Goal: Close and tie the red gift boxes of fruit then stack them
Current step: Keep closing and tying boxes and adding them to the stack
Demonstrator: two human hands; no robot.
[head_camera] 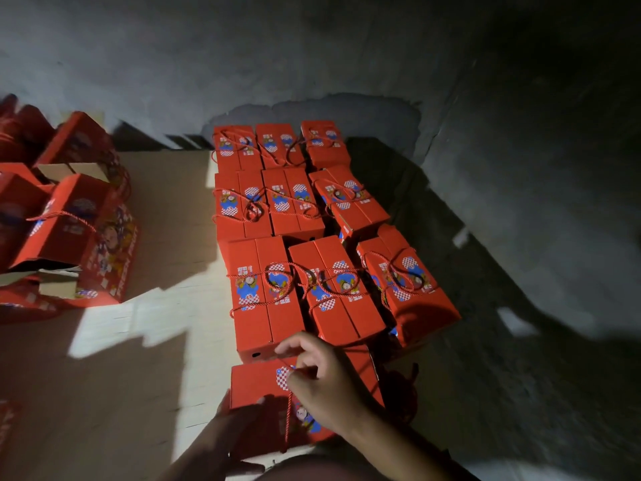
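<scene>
Red cord pinched by right hand; left hand shadowed.

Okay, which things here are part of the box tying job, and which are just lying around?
Part of the job:
box being tied
its red cord
right hand on the cord
left hand steadying the box
tied boxes in rows
open boxes at left

Just lying about:
cardboard sheet on the floor
pale scraps on the concrete

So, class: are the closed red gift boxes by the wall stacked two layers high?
No: the closed red cardboard gift boxes sit in one layer.
</scene>
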